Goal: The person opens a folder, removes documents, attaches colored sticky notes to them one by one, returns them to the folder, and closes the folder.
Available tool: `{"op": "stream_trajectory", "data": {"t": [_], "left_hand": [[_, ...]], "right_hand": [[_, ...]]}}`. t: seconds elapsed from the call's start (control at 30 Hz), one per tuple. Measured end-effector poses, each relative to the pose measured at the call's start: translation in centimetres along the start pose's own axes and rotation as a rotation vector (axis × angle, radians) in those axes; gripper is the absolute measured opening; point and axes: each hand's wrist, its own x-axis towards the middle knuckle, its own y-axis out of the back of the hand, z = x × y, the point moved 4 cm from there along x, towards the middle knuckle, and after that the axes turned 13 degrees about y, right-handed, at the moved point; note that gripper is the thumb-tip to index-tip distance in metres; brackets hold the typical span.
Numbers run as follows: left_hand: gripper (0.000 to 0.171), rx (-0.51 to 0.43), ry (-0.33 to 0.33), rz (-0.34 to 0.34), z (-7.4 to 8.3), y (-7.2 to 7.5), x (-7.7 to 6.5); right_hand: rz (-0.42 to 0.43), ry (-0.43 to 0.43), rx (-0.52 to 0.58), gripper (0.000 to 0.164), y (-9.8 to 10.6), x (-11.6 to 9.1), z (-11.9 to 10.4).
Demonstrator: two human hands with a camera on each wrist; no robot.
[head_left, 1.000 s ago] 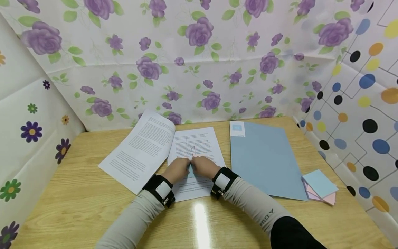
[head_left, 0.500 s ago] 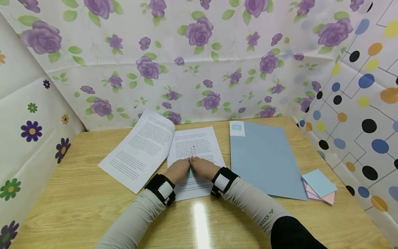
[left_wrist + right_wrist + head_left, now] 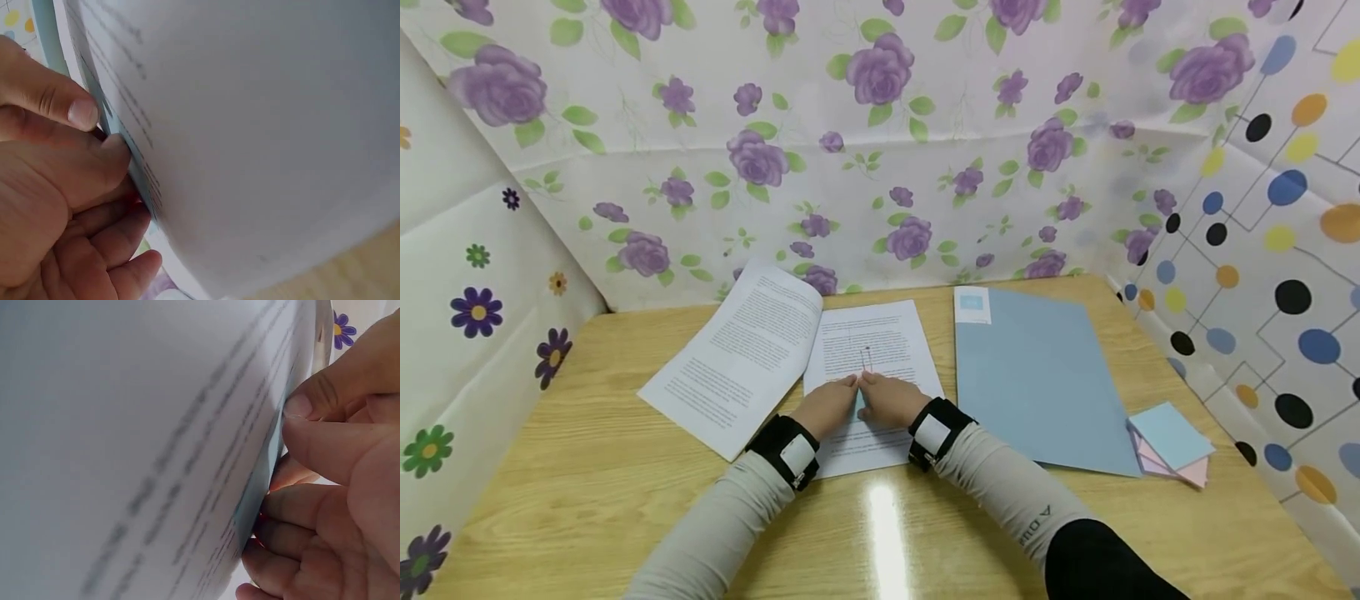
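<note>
My left hand (image 3: 825, 406) and right hand (image 3: 891, 400) meet over the middle of a printed page (image 3: 880, 329). Between them lies a small light blue sticky note (image 3: 858, 405), mostly covered by the hands. In the left wrist view, thumb and curled fingers pinch the blue note (image 3: 141, 172) close against the paper. The right wrist view has the right thumb and fingers at the blue note (image 3: 253, 494) too, with the left thumb alongside. Thin reddish lines (image 3: 867, 360) show on the page just beyond the fingertips; what they are is unclear.
A turned-over printed sheet (image 3: 737, 358) curls up on the left, apparently attached to the page. On the right lies a blue folder (image 3: 1030, 375) with a white label. Blue and pink sticky notes (image 3: 1172, 435) are stacked beside it. Patterned cloths (image 3: 880, 167) surround the wooden table (image 3: 587, 467).
Both hands stay at the same place on the page. The right thumb now shows slightly apart from the left hand, uncovering more of the blue note. The head view has shifted a little.
</note>
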Motion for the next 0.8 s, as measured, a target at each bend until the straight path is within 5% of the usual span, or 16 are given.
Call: {"op": "stream_trajectory", "data": {"t": [0.33,0.63,0.8], "left_hand": [[0.054,0.09,0.098,-0.025,-0.2,-0.1,0.1],[0.056,0.148,0.198,0.051,-0.9,0.4,-0.4],[0.057,0.177,0.167,0.055,-1.6,-0.7,0.0]], "right_hand": [[-0.003,-0.055,-0.034,0.064,0.2,-0.3,0.3],[-0.001,-0.08,-0.018,0.059,0.5,-0.9,1.0],[-0.002,-0.072,-0.048,0.058,0.3,-1.2,1.1]]}}
